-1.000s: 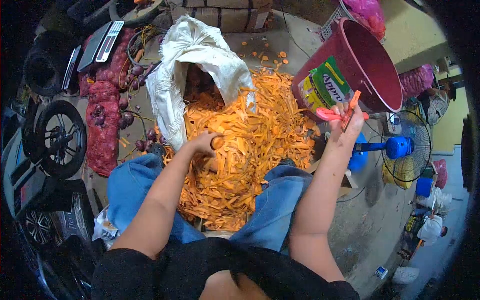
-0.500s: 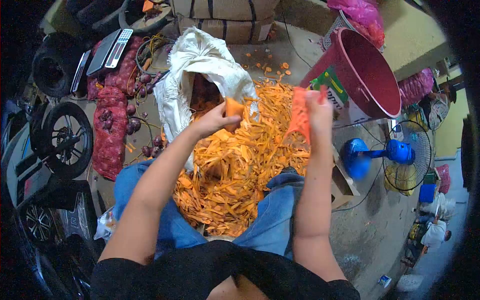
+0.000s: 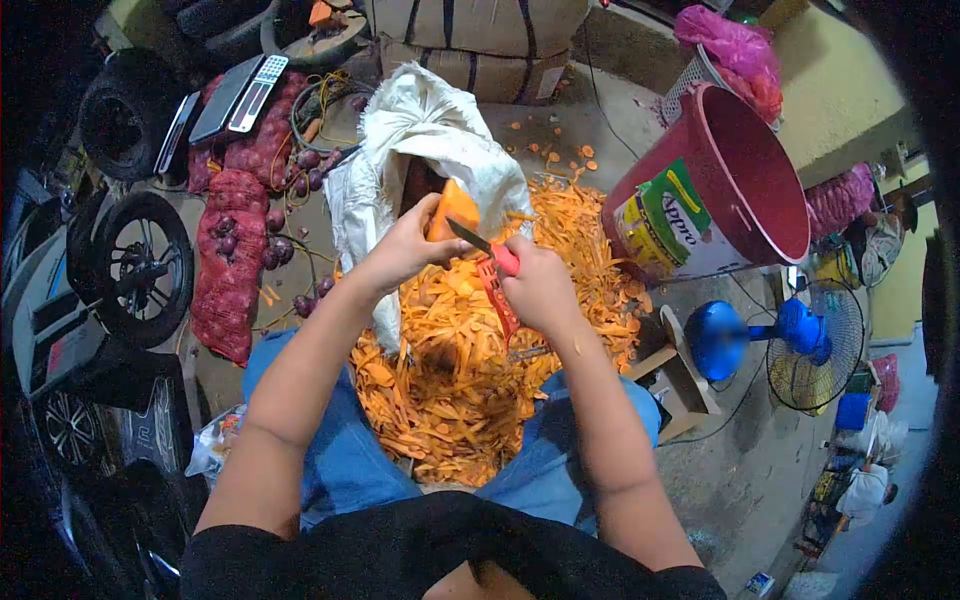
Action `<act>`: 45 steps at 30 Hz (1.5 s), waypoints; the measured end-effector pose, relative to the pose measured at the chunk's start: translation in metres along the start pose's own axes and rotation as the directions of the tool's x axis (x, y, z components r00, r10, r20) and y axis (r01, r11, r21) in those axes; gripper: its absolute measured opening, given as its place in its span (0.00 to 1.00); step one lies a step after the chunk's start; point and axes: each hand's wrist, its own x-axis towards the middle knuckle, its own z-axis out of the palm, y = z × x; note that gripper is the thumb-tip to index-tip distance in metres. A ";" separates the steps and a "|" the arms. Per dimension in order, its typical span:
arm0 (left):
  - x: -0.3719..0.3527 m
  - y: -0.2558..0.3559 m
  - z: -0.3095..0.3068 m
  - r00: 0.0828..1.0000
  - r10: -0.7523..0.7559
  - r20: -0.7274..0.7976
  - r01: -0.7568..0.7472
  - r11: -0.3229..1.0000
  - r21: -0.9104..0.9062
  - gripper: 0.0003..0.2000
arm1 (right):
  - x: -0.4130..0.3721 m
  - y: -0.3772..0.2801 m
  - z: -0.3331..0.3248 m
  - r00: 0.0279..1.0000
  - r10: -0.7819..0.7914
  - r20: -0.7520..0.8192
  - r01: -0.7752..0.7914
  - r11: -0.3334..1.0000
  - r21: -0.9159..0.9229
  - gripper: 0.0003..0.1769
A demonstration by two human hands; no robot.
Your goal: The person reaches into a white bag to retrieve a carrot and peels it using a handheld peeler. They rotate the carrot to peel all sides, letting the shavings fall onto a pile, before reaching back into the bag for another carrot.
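Observation:
A peeled orange carrot chunk (image 3: 456, 207) is gripped by my left hand (image 3: 408, 245), fingers and thumb around its lower end. My right hand (image 3: 540, 285) is closed on a knife (image 3: 505, 259) with a red handle; its dark blade (image 3: 466, 235) points left and overlaps the chunk's lower side. Beneath the right hand's fingers hangs a red slotted plastic piece (image 3: 497, 300), partly covered by the hand. A big heap of orange peelings (image 3: 440, 400) lies below both hands, between the knees. The white woven sack (image 3: 425, 110) opens just beyond my left hand.
A dark red bucket (image 3: 640, 195) leans at the right, near a blue fan (image 3: 800, 335) and an open cardboard box (image 3: 685, 385). At left are net bags of onions (image 3: 232, 280), a scale (image 3: 238, 95) and a motorbike wheel (image 3: 140, 255). Another person (image 3: 862, 497) is far right.
My right hand has come left and down to the chunk, and the knife blade now shows against it. My left hand has shifted slightly left. The view has shifted a little.

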 end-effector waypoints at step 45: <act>-0.019 0.009 0.015 0.961 0.233 0.151 -0.255 0.955 0.152 0.26 | 0.033 0.080 0.043 0.802 0.408 0.436 -0.593 0.462 0.659 0.08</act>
